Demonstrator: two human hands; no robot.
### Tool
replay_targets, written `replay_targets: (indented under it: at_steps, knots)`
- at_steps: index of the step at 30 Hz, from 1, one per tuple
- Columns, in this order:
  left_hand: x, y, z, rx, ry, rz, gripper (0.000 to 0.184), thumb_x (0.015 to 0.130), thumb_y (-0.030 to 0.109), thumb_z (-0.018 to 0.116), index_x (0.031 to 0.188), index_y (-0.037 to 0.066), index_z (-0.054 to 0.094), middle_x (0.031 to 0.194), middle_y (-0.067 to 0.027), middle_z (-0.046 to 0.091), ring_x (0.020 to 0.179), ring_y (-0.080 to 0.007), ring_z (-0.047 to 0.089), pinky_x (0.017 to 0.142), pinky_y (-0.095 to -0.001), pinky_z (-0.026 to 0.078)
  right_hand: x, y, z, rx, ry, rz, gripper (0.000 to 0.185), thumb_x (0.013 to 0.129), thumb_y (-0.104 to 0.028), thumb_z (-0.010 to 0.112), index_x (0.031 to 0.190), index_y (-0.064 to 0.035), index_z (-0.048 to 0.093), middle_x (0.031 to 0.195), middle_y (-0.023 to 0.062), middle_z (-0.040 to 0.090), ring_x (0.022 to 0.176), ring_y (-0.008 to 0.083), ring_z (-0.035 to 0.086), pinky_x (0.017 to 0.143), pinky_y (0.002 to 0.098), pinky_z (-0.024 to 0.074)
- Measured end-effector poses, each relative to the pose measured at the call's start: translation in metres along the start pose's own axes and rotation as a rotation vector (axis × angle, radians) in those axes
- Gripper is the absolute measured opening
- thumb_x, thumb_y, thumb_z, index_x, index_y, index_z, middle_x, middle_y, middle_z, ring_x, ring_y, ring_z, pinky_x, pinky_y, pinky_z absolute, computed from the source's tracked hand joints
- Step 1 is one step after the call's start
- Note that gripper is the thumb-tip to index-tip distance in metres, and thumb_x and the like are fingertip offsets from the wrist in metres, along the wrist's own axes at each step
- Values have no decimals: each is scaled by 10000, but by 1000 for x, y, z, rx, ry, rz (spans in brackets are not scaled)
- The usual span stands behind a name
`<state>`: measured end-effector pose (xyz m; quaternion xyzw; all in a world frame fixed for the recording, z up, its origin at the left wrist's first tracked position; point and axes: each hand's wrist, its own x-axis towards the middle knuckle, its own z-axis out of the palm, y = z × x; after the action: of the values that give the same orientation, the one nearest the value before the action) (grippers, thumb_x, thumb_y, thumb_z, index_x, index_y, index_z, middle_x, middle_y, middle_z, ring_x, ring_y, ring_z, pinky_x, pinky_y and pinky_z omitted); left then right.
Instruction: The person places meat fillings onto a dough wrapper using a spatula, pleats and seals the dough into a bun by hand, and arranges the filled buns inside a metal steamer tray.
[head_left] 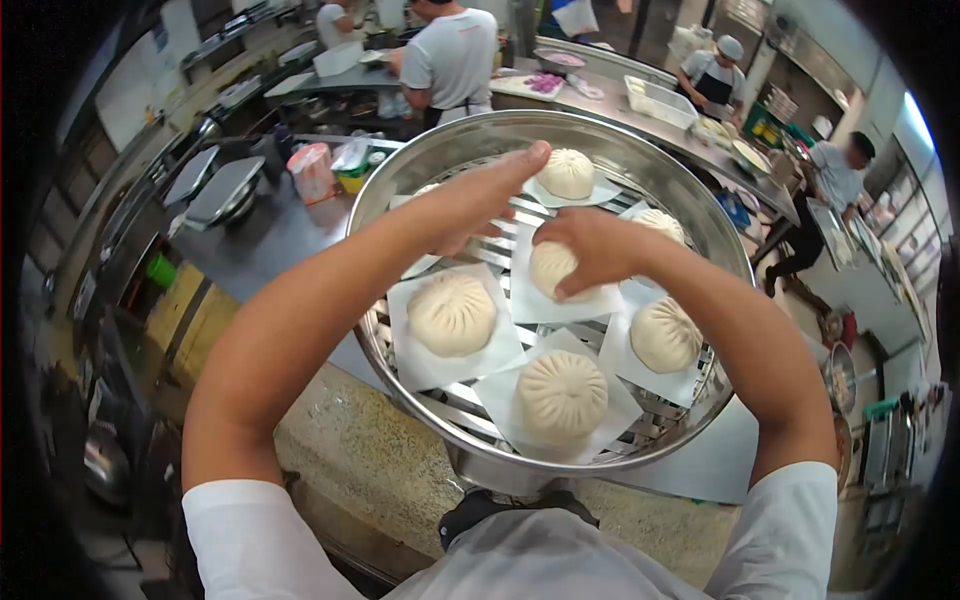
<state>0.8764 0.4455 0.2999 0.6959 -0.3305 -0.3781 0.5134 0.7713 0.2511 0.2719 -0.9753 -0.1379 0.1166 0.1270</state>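
Observation:
A round metal steamer tray [400,412] with a slatted base holds several pleated white buns on paper squares. My right hand [595,245] curls its fingers round the centre bun [552,268], which sits on its paper [530,302]. Over the upper left of the tray, my left hand [490,200] has its thumb raised and its fingers apart, holding nothing; a bun there is partly hidden by it. Other buns lie at the top [566,174], left [452,315], bottom [562,394], right [666,335] and upper right [660,226].
A steel table [270,235] extends left, bearing a red-and-white tub [312,172] and metal trays [225,188]. Co-workers [450,60] stand at counters behind and to the right. A white plastic bin [660,103] rests on the back counter [600,100].

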Motion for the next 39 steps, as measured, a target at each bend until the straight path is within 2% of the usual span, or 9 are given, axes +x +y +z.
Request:
replay_targets:
  at_steps: [4, 11, 15, 17, 19, 22, 26, 32, 39]
  knots:
    - [19, 4, -24, 53, -70, 19, 953, 867, 806, 481, 1546, 151, 348, 1454, -162, 400, 1226, -276, 442, 1026, -448, 379, -15, -16, -8, 128, 36, 136, 952, 646, -456, 895, 1415, -74, 484, 1309, 207, 520, 1231, 386, 528, 1047, 442, 431]
    - [26, -15, -12, 93, -202, 10, 795, 946, 698, 473, 1536, 176, 362, 1396, -90, 445, 1192, -227, 458, 1017, -423, 385, -7, -10, 12, 39, 53, 130, 949, 658, -395, 889, 1436, -62, 458, 1301, 231, 530, 1232, 395, 530, 1039, 444, 440]
    - [15, -8, -17, 242, -234, 67, 719, 969, 662, 468, 1463, 141, 456, 1294, -50, 524, 1170, -205, 495, 1012, -376, 395, -36, -15, -14, 108, 91, 166, 867, 692, -436, 868, 1379, -45, 512, 1236, 228, 576, 1195, 388, 554, 1019, 451, 453]
    - [-4, 4, -25, 444, -267, 130, 689, 958, 638, 517, 1384, 96, 540, 1294, -73, 551, 1182, -229, 537, 1021, -380, 409, -64, -24, -31, 106, 46, 192, 890, 690, -469, 864, 1383, -40, 507, 1260, 219, 566, 1186, 386, 563, 1015, 440, 459]
    - [-18, 2, -31, 806, -581, 204, 640, 934, 584, 603, 1319, 74, 600, 1342, -128, 536, 1189, -269, 571, 1001, -392, 459, -94, -28, -33, 11, -274, 370, 933, 673, -482, 872, 1407, -60, 481, 1304, 208, 540, 1187, 381, 569, 1015, 431, 463]
    - [-46, -2, -29, 833, -671, 111, 710, 894, 658, 603, 1301, 77, 631, 1323, -195, 550, 1199, -345, 582, 1018, -396, 460, -131, -33, -6, 30, -241, 418, 920, 656, -486, 881, 1387, -74, 504, 1318, 194, 527, 1178, 373, 571, 1008, 431, 471]
    - [-57, -7, -21, 909, -637, 23, 743, 864, 677, 628, 1314, 85, 625, 1343, -200, 530, 1196, -341, 585, 1009, -402, 474, -142, -29, 19, 26, -133, 405, 809, 666, -403, 878, 1336, -94, 546, 1255, 176, 550, 1173, 356, 571, 992, 430, 483]
    - [-55, -23, -23, 901, -568, 144, 753, 832, 695, 654, 1301, 107, 641, 1316, -187, 531, 1213, -341, 567, 1005, -396, 480, -143, -35, 11, 17, -207, 467, 723, 679, -325, 849, 1308, -112, 563, 1207, 178, 568, 1147, 361, 585, 984, 423, 485]
    - [-55, -24, -27, 895, -576, 48, 668, 866, 597, 683, 1308, 97, 639, 1358, -161, 503, 1241, -324, 543, 1026, -373, 460, -140, -28, -7, 27, -259, 475, 772, 680, -383, 862, 1340, -125, 556, 1225, 188, 555, 1138, 366, 589, 971, 449, 489]
